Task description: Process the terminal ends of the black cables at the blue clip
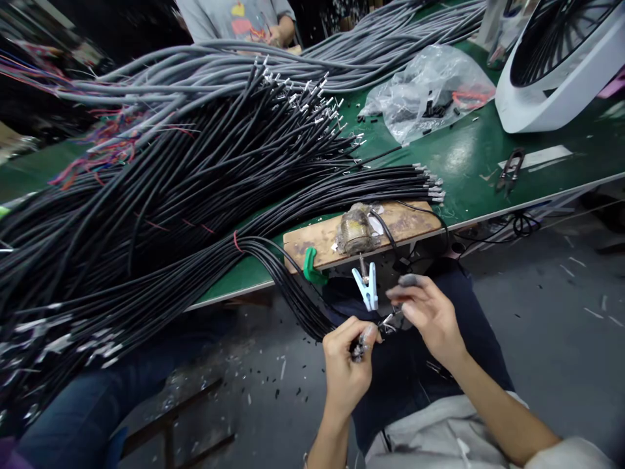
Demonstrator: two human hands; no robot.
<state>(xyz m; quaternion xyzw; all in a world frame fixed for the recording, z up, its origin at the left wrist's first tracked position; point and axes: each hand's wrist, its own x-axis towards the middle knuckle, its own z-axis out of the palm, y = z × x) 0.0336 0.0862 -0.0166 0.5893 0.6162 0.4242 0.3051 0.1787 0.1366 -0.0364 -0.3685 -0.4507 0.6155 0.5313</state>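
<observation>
My left hand (349, 358) is closed around the stripped ends of a bundle of black cables (297, 299), which hangs over the table edge toward my lap. Silvery tips stick out between its thumb and fingers. Just right of them is my right hand (432, 319), its fingers loosely stretched and apart, with darkened fingertips close to a bare cable end (388, 320). Whether they touch it is blurred. Above both hands, a light-blue clothespin (366, 286) hangs on the shaft of a small motor (355, 231) fixed to a wooden board (410, 223).
A green clamp (312, 266) grips the board at the edge of the green table (469, 150). Large heaps of black cables (219, 150) and grey cables (195, 65) lie left. Snips (511, 168), a plastic bag (430, 85) and a white fan (532, 104) are right. Another person (234, 19) sits opposite.
</observation>
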